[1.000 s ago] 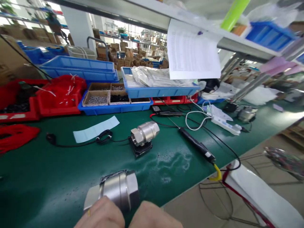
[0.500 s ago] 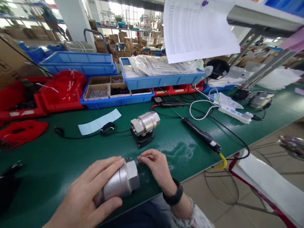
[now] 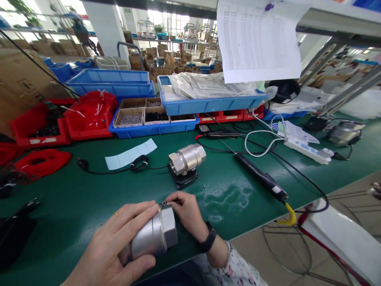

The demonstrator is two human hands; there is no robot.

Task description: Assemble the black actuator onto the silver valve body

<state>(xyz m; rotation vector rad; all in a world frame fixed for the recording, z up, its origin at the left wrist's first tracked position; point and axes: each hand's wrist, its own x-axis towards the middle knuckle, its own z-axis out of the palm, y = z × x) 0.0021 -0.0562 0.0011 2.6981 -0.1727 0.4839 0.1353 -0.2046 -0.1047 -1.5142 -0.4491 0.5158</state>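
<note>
Taking the clock centre at the large metal cylinder (image 3: 153,234), with 12 o'clock pointing away from the person: the left grip (image 3: 110,242) lies at 9 o'clock, wrapped over the cylinder with the thumb low on its near side, so it is gripping it. To do this steadying well, the palm should press down evenly, since a round body on a smooth surface (image 3: 74,222) could roll. The cylinder itself lies on its side near the surface's front edge, its hex end facing 3 o'clock. Between 12 and 1 o'clock on its upper edge is a small dark part (image 3: 163,203), too small to identify. The right grip (image 3: 184,210), at 2 o'clock, has thumb and forefinger pinched close at that part; whether anything sits between them I cannot tell. Good practice here seems to be a light pinch, with the left fingers kept just clear of the spot. Farther out at 2 o'clock, a thin pin (image 3: 204,187) lies loose on the surface, and a sleeve could sweep it aside.

Against half a second ago, from the left: the left grip lies over the cylinder much as it did; the cylinder looks hardly moved; the right grip, whose fingertips stood off the cylinder's hex end, has come in to its upper edge; the pin lies unmoved.
</note>
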